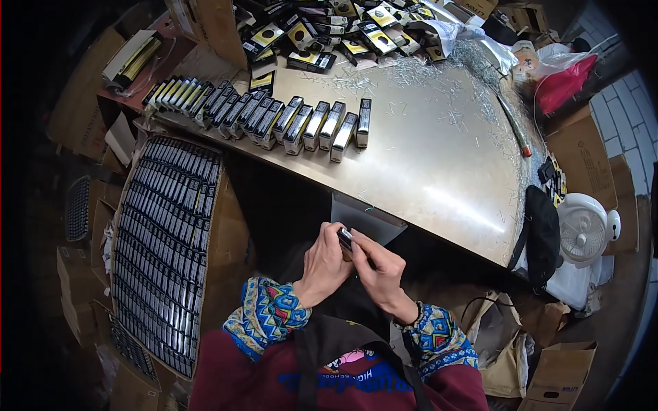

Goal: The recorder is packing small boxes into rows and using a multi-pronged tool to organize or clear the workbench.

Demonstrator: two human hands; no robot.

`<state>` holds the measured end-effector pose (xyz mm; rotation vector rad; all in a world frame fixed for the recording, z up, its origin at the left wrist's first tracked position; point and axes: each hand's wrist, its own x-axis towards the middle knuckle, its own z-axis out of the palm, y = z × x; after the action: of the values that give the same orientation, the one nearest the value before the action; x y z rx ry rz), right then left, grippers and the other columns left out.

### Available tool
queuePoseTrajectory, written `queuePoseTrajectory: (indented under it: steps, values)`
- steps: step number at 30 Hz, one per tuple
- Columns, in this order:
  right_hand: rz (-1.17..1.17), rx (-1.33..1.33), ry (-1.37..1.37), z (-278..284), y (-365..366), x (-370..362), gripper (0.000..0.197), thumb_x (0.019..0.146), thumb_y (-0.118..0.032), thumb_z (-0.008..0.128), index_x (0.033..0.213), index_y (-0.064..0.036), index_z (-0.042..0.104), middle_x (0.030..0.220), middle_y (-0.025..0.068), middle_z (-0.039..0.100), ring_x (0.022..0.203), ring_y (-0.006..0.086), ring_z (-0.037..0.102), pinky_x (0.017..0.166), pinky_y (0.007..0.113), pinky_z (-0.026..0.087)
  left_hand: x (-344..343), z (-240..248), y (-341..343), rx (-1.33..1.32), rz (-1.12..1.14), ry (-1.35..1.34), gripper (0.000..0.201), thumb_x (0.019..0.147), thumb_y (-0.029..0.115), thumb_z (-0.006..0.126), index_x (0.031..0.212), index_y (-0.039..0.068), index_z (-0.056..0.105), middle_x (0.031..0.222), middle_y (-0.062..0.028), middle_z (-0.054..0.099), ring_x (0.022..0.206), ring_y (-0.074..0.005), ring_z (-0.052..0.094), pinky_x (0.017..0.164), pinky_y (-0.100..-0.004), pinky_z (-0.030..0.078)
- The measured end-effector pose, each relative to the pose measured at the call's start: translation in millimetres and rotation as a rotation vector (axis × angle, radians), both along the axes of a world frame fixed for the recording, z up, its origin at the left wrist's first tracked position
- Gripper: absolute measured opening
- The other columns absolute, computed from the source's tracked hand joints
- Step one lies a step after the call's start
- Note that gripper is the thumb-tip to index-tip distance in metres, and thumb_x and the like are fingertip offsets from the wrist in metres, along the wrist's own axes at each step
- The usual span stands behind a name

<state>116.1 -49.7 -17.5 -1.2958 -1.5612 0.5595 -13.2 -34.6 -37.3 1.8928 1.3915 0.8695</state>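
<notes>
Between my two hands, just off the table's near edge, is a small dark box. My left hand is wrapped round one side of it. My right hand pinches its other end with thumb and fingers. Most of the box is covered by the fingers. Past the hands, a row of slim black-and-white boxes stands on end along the left part of the metal-topped table. A heap of black and yellow boxes lies at the back.
At left, a large open carton holds many tightly packed small boxes. Thin wire pieces are scattered over the table's far and right side. A white fan, a black cloth item and a pink bag sit at right.
</notes>
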Motion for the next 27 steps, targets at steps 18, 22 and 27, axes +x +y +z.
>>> queuePoseTrajectory:
  steps: [18, 22, 27]
  values:
    - [0.314, -0.354, 0.451, 4.9, 182.6, 91.4, 0.072, 0.088, -0.003, 0.06, 0.15, -0.0028, 0.026, 0.151, 0.0196, 0.034, 0.139, 0.0276, 0.035, 0.112, 0.036, 0.031, 49.2, 71.1, 141.3, 0.698, 0.141, 0.135, 0.04, 0.084, 0.016, 0.067, 0.12, 0.004, 0.056, 0.111, -0.0105, 0.058, 0.109, -0.029, 0.051, 0.092, -0.0423, 0.039]
    - [0.604, -0.415, 0.192, 16.3, 187.2, 74.9, 0.121, 0.072, -0.014, 0.082, 0.153, -0.0064, -0.009, 0.159, 0.0217, -0.001, 0.148, 0.0278, 0.003, 0.119, 0.039, 0.011, -34.5, 26.7, 125.8, 0.739, 0.639, -0.19, 0.064, 0.098, 0.028, 0.054, 0.144, -0.003, 0.023, 0.148, -0.025, 0.018, 0.137, -0.0395, 0.024, 0.111, -0.049, 0.022]
    - [0.408, -0.008, -0.271, 4.6, 197.7, 47.3, 0.144, 0.057, -0.042, 0.092, 0.148, 0.0059, -0.009, 0.156, 0.0287, -0.001, 0.147, 0.036, 0.005, 0.119, 0.041, 0.012, -65.7, 41.4, 170.3, 0.273, 1.04, -0.556, 0.077, 0.102, 0.047, 0.036, 0.152, 0.005, -0.003, 0.155, -0.0266, -0.018, 0.146, -0.0378, -0.011, 0.118, -0.0489, 0.004]
